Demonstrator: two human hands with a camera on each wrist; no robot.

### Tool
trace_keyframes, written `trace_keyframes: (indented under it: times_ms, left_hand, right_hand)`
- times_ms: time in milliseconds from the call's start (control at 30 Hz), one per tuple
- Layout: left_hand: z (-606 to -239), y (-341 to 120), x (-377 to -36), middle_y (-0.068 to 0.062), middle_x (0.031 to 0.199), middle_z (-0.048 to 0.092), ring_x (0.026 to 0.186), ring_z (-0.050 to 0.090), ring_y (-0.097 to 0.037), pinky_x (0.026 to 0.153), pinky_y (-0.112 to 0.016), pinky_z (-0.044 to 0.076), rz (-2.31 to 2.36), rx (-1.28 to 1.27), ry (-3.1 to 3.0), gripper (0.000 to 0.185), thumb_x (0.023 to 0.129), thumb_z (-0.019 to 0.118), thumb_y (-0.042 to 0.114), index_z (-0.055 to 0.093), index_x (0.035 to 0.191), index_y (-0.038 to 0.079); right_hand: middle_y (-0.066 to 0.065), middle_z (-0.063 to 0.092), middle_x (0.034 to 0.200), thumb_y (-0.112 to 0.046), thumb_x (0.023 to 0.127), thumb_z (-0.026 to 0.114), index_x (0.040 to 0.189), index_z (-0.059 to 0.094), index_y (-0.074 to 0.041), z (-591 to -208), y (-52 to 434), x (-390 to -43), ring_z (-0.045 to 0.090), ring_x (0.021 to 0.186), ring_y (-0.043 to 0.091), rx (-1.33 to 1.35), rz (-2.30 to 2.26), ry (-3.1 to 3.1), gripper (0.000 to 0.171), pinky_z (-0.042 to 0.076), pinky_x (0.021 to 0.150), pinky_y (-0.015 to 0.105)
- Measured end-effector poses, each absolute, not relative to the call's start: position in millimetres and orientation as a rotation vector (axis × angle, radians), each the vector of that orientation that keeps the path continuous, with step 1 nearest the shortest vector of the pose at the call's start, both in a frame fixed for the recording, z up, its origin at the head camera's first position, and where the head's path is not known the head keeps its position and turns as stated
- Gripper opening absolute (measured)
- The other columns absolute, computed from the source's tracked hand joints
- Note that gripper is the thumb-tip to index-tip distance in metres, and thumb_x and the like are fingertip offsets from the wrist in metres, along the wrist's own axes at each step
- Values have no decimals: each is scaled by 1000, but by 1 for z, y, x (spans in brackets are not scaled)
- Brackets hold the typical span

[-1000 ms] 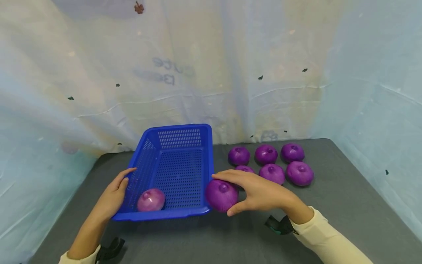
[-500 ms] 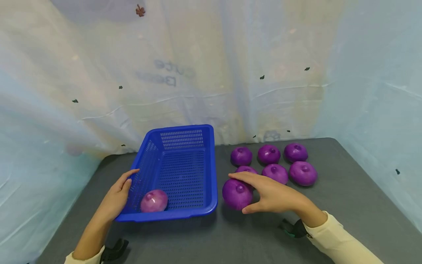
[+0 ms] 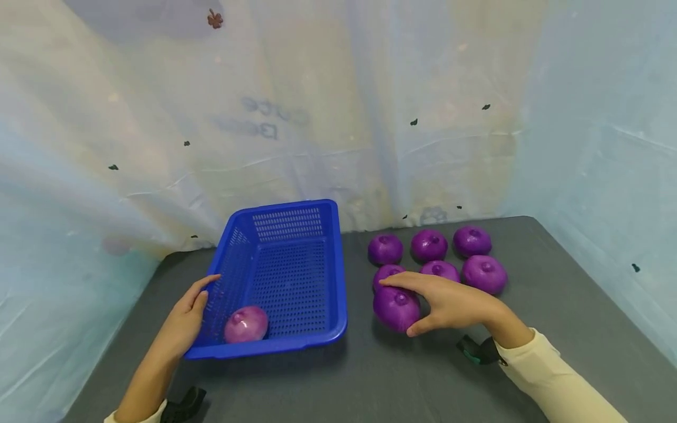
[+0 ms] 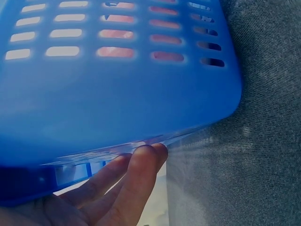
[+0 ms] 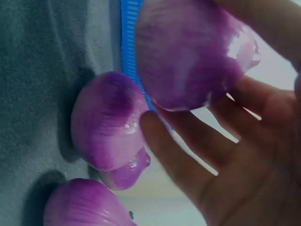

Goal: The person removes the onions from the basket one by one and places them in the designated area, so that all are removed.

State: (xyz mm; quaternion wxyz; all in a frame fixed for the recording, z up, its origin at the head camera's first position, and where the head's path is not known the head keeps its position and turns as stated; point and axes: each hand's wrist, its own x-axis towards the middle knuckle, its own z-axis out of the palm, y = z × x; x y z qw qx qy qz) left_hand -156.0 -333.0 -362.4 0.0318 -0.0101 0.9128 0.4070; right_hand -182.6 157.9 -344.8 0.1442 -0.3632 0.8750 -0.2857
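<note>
My right hand (image 3: 449, 301) holds a purple onion (image 3: 396, 309) between thumb and fingers, just right of the basket and slightly above the table. In the right wrist view, that onion (image 5: 188, 56) sits against the fingers, with other onions (image 5: 108, 122) close by. A blue plastic basket (image 3: 341, 282) stands at the left, its walls slotted. My left hand (image 3: 182, 317) grips the basket's left side near the front corner; in the left wrist view its fingers (image 4: 141, 174) press under the rim. One paler, shiny onion (image 3: 246, 324) lies inside the basket, near its front left.
Several purple onions (image 3: 429, 245) lie in two rows on the dark grey table (image 3: 317, 393), right of the basket and behind my right hand. A pale printed curtain (image 3: 296, 117) hangs behind the table and along both sides.
My right hand has moved right with its onion, away from the basket's right rim towards the onion rows. My left hand keeps its grip on the basket, which stays about where it was.
</note>
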Motion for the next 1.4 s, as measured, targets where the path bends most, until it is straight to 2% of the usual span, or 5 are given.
trace_keyframes:
  times_ms: [167, 400, 967, 1200, 1400]
  left_hand:
    - [-361, -333, -157, -30, 159, 26, 139, 34, -56, 102, -75, 34, 1248, -11, 2817, 50, 111, 18, 33, 26, 157, 17]
    - [-360, -331, -158, -30, 160, 24, 141, 29, -57, 103, -76, 30, 1242, -12, 2821, 50, 110, 18, 33, 27, 156, 16]
    - [-359, -331, -153, -31, 159, 24, 138, 33, -58, 101, -76, 34, 1234, -60, 2822, 50, 110, 16, 34, 26, 157, 18]
    - [-359, -330, -154, -31, 159, 25, 138, 34, -57, 102, -76, 33, 1238, -44, 2835, 50, 110, 17, 32, 27, 157, 17]
    - [-358, -330, -153, -31, 159, 25, 138, 35, -58, 101, -76, 34, 1224, -57, 2833, 50, 110, 16, 33, 27, 157, 17]
  right_hand:
    - [-11, 44, 153, -42, 78, 83, 151, 41, -27, -352, 156, -182, 45, 141, 17, -1076, -740, 2466, 85, 41, 112, 47]
    - [-8, 51, 148, -36, 75, 86, 146, 48, -24, -361, 157, -183, 50, 136, 18, -1172, -670, 2449, 81, 42, 110, 45]
    - [-10, 50, 148, -35, 69, 89, 144, 50, -28, -362, 158, -188, 48, 137, 16, -1140, -591, 2418, 85, 42, 111, 44]
    - [-12, 50, 148, -25, 72, 88, 145, 48, -28, -360, 162, -187, 47, 138, 16, -1184, -575, 2419, 83, 41, 112, 44]
    - [-9, 52, 147, -26, 75, 86, 144, 49, -25, -362, 162, -188, 48, 138, 18, -1170, -576, 2465, 79, 41, 112, 45]
